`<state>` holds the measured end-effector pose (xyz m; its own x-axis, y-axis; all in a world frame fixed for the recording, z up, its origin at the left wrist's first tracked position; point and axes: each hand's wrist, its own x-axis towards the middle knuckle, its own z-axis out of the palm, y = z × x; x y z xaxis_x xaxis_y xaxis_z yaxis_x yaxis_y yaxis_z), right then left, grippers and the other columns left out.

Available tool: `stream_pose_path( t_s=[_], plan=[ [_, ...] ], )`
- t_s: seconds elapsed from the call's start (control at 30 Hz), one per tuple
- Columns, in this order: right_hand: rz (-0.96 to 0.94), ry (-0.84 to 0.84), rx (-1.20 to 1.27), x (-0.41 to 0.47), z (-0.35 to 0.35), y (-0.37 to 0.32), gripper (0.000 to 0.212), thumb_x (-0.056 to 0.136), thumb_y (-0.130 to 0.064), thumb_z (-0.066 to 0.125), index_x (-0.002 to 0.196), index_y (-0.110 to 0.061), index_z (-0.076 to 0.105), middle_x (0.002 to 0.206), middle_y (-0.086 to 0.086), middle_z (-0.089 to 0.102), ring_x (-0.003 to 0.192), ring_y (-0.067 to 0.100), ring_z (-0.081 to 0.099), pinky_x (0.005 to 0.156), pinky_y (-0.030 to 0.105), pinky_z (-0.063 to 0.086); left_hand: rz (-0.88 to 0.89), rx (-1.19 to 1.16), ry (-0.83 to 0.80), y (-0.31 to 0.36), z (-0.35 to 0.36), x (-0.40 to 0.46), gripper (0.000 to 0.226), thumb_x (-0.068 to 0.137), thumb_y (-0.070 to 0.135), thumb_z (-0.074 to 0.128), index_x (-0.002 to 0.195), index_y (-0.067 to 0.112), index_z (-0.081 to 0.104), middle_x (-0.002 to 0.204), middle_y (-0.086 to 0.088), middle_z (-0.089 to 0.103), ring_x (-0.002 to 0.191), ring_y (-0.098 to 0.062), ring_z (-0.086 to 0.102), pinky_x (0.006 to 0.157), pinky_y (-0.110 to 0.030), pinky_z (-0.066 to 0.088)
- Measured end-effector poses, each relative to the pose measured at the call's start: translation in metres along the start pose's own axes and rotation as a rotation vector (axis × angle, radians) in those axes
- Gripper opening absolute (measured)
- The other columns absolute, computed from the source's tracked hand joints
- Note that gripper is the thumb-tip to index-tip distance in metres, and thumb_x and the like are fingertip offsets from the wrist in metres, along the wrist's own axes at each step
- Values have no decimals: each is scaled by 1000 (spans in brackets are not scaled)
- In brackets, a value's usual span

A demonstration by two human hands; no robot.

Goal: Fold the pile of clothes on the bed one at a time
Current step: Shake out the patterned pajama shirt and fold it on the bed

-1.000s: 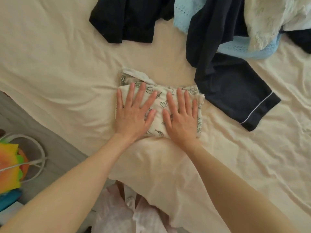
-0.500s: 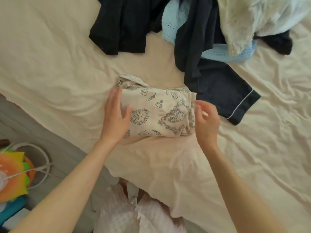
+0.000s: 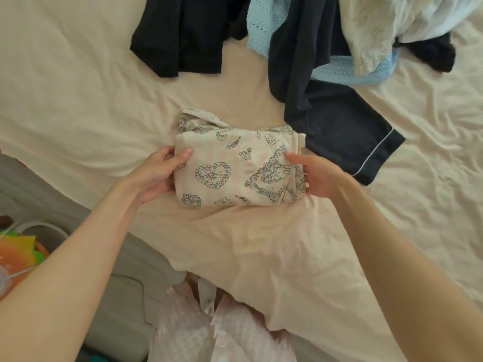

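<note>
Far left, down on the floor by the near corner: a bright orange-and-green toy-looking thing (image 3: 18, 253) next to a white wire hoop (image 3: 39, 227) — too cropped to tell more. Beyond that, the cream wrinkled bedsheet (image 3: 78, 105) filling most of the view.

Left hand (image 3: 156, 173) gripping the left edge of the folded cream garment with grey line-drawn hearts and feathers (image 3: 235, 171) — thumb on top, fingers tucked under the bundle. Folded garment sitting mid-bed, near the close edge, a compact rectangle with a bit of collar or strap poking out at its far left corner. Can't tell if lifted or resting on the sheet.

Right hand (image 3: 313, 176) holding the right edge the same way, thumb over the top, fingers curled beneath.

Further back, the unfolded pile: a black top (image 3: 183, 37) at the far left of it, a pale blue eyelet fabric piece (image 3: 264, 27) peeking through, then a dark navy pyjama piece with white piping (image 3: 339, 131) spilling toward the near right, its hem just beside the folded bundle. Far right corner, a fluffy off-white fleece item (image 3: 371, 30) on top of the heap.

Bottom centre, a pink-and-white checked sleepwear on the person (image 3: 188, 333).
</note>
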<state>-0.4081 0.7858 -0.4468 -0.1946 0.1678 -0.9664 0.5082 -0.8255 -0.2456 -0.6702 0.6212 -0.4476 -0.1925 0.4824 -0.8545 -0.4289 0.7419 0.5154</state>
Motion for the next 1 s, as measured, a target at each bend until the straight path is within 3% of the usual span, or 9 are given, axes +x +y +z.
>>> stream_pose_path(
  t_s=[0.1,0.17,0.23,0.37,0.53,0.67,0.87,1.0],
  plan=[
    [42,-34,38,-3,4,-4,27,89,-26,64,114,-19,58,109,7,68,96,25,67,70,41,54,59,13,73,0,7,-2,34,94,26,53,125,14,45,86,4,58,46,3,56,44,-20,49],
    [44,-14,57,-7,4,-7,29,88,-23,65,115,-18,58,113,8,66,99,28,65,69,44,54,84,23,93,0,8,-5,32,94,26,53,123,16,44,81,5,56,40,3,51,43,-18,47],
    [27,33,31,-14,2,-8,31,85,-21,69,114,-21,59,113,6,64,100,26,63,65,42,54,106,29,99,2,8,-12,27,94,26,54,118,19,46,83,3,58,45,1,55,47,-20,48],
    [3,21,-7,-36,0,-5,32,83,-19,70,114,-21,61,114,3,64,104,24,61,68,42,53,153,60,148,4,8,-37,17,92,27,57,108,25,49,92,2,62,74,-10,62,59,-30,49],
    [-21,-59,-22,-82,11,18,34,88,-18,65,121,-22,58,117,3,64,107,24,61,77,43,53,188,61,148,6,-1,-90,8,91,26,59,95,32,55,87,0,65,71,-11,63,60,-29,50],
    [-77,-40,-4,-127,23,47,29,86,-19,67,115,-21,62,112,2,68,104,23,64,72,40,54,230,73,137,7,-6,-138,8,90,26,60,93,32,58,88,-2,68,74,-16,64,61,-29,49],
    [-178,87,141,-191,33,118,22,83,-18,71,105,-17,68,97,0,73,97,22,66,66,37,55,198,154,56,-8,7,-194,25,89,26,61,113,22,56,94,-2,68,75,-16,65,55,-27,48],
    [-232,156,267,-233,31,182,25,83,-17,70,107,-15,67,95,0,73,97,22,65,72,42,54,182,215,-18,-30,27,-225,8,89,24,62,96,27,59,85,1,67,65,-12,65,59,-28,45]
  ],
)
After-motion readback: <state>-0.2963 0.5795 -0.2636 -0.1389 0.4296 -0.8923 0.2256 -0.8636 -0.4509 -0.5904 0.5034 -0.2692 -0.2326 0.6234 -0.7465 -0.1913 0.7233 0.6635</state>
